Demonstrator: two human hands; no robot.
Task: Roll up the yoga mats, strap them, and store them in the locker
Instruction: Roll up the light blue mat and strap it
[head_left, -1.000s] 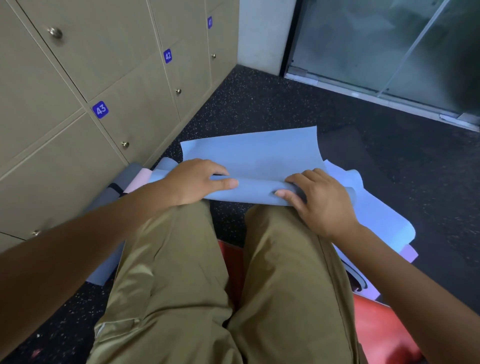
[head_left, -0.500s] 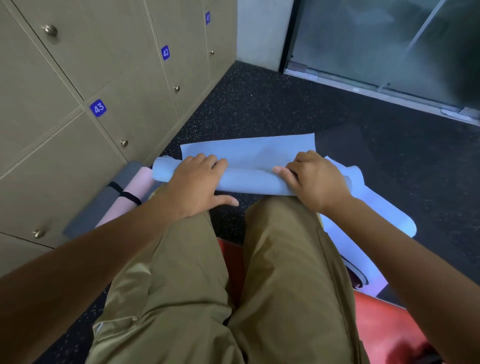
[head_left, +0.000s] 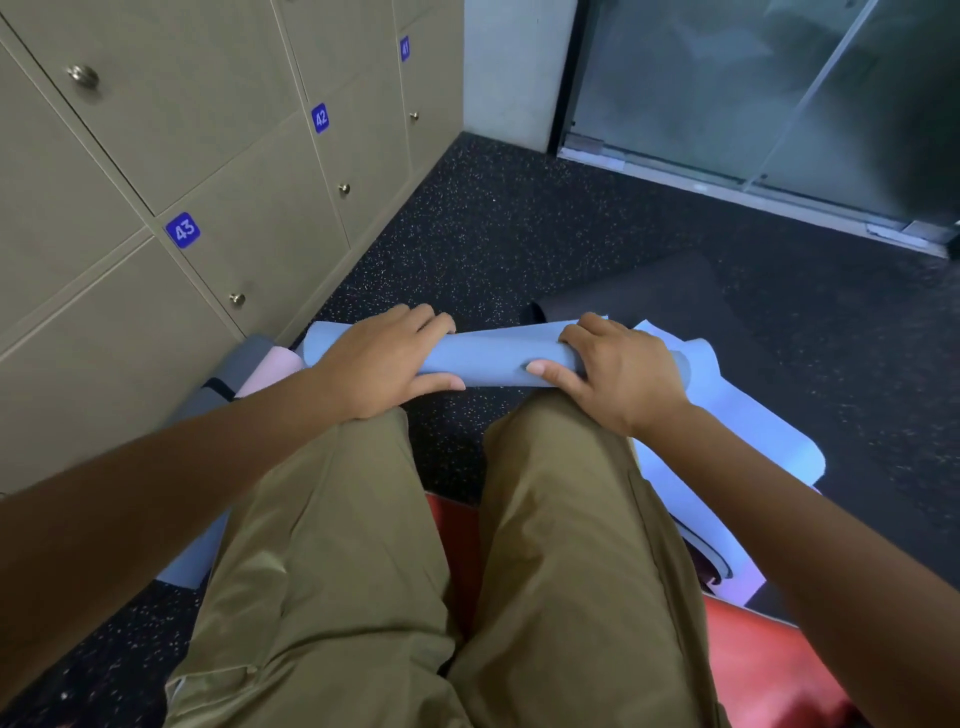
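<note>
A person sits with both knees up, in tan trousers (head_left: 332, 545). A blue yoga mat (head_left: 498, 358) is rolled into a tube and lies sideways just past the knees, over the dark speckled floor (head_left: 493, 228). The left hand (head_left: 384, 364) wraps over the left part of the roll, fingers (head_left: 431, 319) curled over the top and thumb along the near side. The right hand (head_left: 623, 371) grips the right part the same way, with its thumb pressed on the front of the roll.

To the left, by the lockers (head_left: 249, 249), lie a pink rolled mat (head_left: 270, 366) and a grey rolled mat (head_left: 249, 353), side by side. A black strap (head_left: 218, 387) goes around them. The locker doors have blue number tags, 43 (head_left: 183, 229) and 42 (head_left: 320, 118). To the right, a light blue mat (head_left: 737, 447) lies flat under the right arm. A dark mat (head_left: 670, 296) lies past it. Something red (head_left: 769, 660) is under the person. A glass door (head_left: 769, 88) stands at the far side.
</note>
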